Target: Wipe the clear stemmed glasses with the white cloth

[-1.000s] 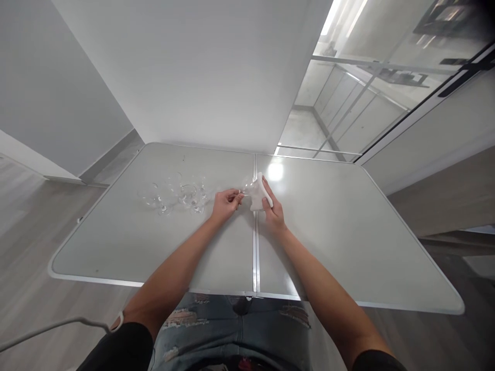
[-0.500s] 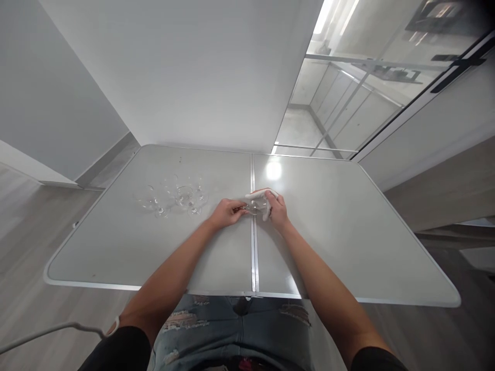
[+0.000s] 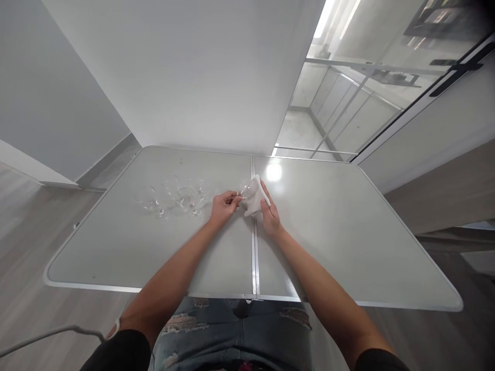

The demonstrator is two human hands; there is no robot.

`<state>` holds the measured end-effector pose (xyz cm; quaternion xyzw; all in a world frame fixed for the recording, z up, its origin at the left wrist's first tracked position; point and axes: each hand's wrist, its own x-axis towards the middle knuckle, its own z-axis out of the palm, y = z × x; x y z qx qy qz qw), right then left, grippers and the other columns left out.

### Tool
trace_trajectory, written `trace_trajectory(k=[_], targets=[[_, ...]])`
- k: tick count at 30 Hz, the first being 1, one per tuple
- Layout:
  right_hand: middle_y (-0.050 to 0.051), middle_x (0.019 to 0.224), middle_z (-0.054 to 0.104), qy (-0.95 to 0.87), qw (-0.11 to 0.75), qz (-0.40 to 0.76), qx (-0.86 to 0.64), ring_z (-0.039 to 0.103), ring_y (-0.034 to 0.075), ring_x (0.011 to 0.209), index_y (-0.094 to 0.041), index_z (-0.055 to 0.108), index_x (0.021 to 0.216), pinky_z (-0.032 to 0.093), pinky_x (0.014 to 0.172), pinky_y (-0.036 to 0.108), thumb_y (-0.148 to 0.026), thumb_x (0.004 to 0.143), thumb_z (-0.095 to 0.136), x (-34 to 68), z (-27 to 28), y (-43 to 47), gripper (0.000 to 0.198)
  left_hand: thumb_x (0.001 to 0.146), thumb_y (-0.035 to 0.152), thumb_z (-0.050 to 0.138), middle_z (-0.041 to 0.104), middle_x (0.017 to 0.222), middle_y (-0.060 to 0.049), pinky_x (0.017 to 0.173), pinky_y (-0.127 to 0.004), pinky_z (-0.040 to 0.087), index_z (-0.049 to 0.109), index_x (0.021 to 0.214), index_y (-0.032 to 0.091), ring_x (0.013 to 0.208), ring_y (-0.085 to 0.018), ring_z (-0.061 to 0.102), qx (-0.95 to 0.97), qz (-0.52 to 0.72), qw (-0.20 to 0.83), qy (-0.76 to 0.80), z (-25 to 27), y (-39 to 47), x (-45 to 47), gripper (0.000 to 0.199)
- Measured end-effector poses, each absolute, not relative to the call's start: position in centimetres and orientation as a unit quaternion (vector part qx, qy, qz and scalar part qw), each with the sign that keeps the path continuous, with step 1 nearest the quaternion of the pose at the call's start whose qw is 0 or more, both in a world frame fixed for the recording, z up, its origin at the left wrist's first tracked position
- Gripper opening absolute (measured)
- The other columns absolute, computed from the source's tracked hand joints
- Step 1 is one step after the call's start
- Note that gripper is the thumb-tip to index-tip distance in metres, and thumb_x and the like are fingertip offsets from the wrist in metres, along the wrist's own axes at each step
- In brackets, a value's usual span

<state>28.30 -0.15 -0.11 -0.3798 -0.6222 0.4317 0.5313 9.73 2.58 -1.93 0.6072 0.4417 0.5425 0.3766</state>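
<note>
A clear stemmed glass [image 3: 247,189] is held tilted above the seam of the table, its bowl toward the right. My left hand [image 3: 225,207] pinches it at the stem end; the exact grip is partly hidden by the fingers. In my right hand [image 3: 272,216] is a white cloth [image 3: 254,204], pressed against the outside of the bowl and covering part of it. Left of my hands, several clear glasses [image 3: 185,197] stand close together on the table, their outlines faint against the pale top.
The pale folding table [image 3: 332,242] has a metal rim and a metal seam [image 3: 254,257] down its middle. A white wall [image 3: 185,72] rises behind it, and a glass-paned door [image 3: 340,103] stands at the back right.
The glass and both hands have shifted slightly up and left. My right hand has turned, and the cloth now spreads flat over the bowl's side instead of bunching around its rim.
</note>
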Motion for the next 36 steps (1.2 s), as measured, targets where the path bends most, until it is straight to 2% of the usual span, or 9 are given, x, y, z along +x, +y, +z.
trace_trajectory(k=[3,8,14,18,20,24,29,32,36], targets=[[0.0,0.167,0.03,-0.722,0.517,0.29,-0.356,0.022,0.024,0.157,-0.034,0.038,0.156,0.02,0.128,0.053,-0.048,0.103,0.041,28.6,0.1,-0.1,0.055,0.089,0.043,0.065,0.061,0.059,0.0,0.051,-0.022,0.044,0.071,0.081,0.015,0.051,-0.011,0.055,0.643,0.52,0.338,0.449,-1.9,2.5,9.7,0.03],[0.005,0.145,0.059,-0.756,0.511,0.204,-0.355,0.045,0.028,0.143,-0.031,0.066,0.13,0.022,0.126,0.059,-0.042,0.099,0.049,29.2,-0.2,0.7,0.037,0.088,0.038,0.066,0.067,0.065,-0.002,0.058,-0.023,0.044,0.074,0.085,0.016,0.055,-0.011,0.055,0.761,0.433,0.247,0.416,-1.8,1.9,9.4,0.023],[0.009,0.109,0.073,-0.594,0.539,0.466,-0.374,0.067,0.027,0.106,-0.024,0.075,0.096,0.053,0.101,0.048,-0.056,0.098,0.046,29.8,0.8,0.5,0.043,0.088,0.043,0.067,0.062,0.059,0.0,0.056,-0.022,0.042,0.075,0.082,0.018,0.053,-0.01,0.05,0.807,0.383,0.26,0.367,-1.4,1.5,9.1,0.027],[0.011,0.101,0.075,-0.464,0.508,0.639,-0.345,0.07,0.028,0.089,-0.02,0.073,0.101,0.06,0.078,0.045,-0.069,0.091,0.046,29.6,1.0,0.9,0.057,0.087,0.046,0.069,0.064,0.061,-0.002,0.054,-0.022,0.043,0.075,0.081,0.016,0.054,-0.011,0.053,0.765,0.429,0.32,0.358,-0.8,1.4,9.4,0.032],[0.011,0.105,0.076,-0.446,0.506,0.658,-0.335,0.071,0.029,0.095,-0.021,0.071,0.112,0.06,0.08,0.046,-0.07,0.091,0.044,29.3,0.7,1.1,0.06,0.087,0.046,0.07,0.065,0.062,-0.003,0.053,-0.022,0.044,0.075,0.08,0.015,0.054,-0.011,0.054,0.731,0.46,0.345,0.368,-0.7,1.4,9.6,0.032],[0.008,0.131,0.068,-0.48,0.552,0.587,-0.347,0.064,0.028,0.122,-0.026,0.06,0.137,0.054,0.102,0.05,-0.064,0.097,0.041,28.4,-0.1,0.8,0.058,0.085,0.048,0.072,0.063,0.059,-0.002,0.047,-0.022,0.044,0.075,0.086,0.014,0.048,-0.01,0.052,0.643,0.515,0.403,0.398,-0.9,1.8,9.8,0.034],[-0.002,0.167,0.029,-0.652,0.529,0.404,-0.363,0.028,0.022,0.155,-0.039,0.028,0.159,0.026,0.127,0.049,-0.055,0.102,0.04,27.9,-0.4,-0.3,0.06,0.086,0.051,0.071,0.058,0.059,0.001,0.045,-0.021,0.043,0.071,0.084,0.014,0.046,-0.009,0.051,0.569,0.551,0.444,0.419,-1.2,2.0,9.8,0.037],[-0.004,0.171,0.013,-0.728,0.512,0.281,-0.36,0.012,0.022,0.159,-0.041,0.014,0.162,0.014,0.131,0.049,-0.051,0.104,0.037,28.0,-0.4,-0.2,0.063,0.087,0.051,0.07,0.058,0.06,0.001,0.045,-0.021,0.042,0.068,0.082,0.015,0.046,-0.008,0.05,0.571,0.549,0.452,0.412,-1.1,2.0,9.9,0.037],[0.002,0.171,0.016,-0.717,0.553,0.191,-0.378,0.016,0.027,0.158,-0.035,0.014,0.163,0.019,0.129,0.054,-0.047,0.105,0.037,28.4,-0.5,0.2,0.064,0.087,0.052,0.069,0.057,0.058,0.001,0.043,-0.021,0.039,0.067,0.08,0.015,0.044,-0.008,0.048,0.583,0.52,0.466,0.415,-1.2,2.0,10.0,0.038]])
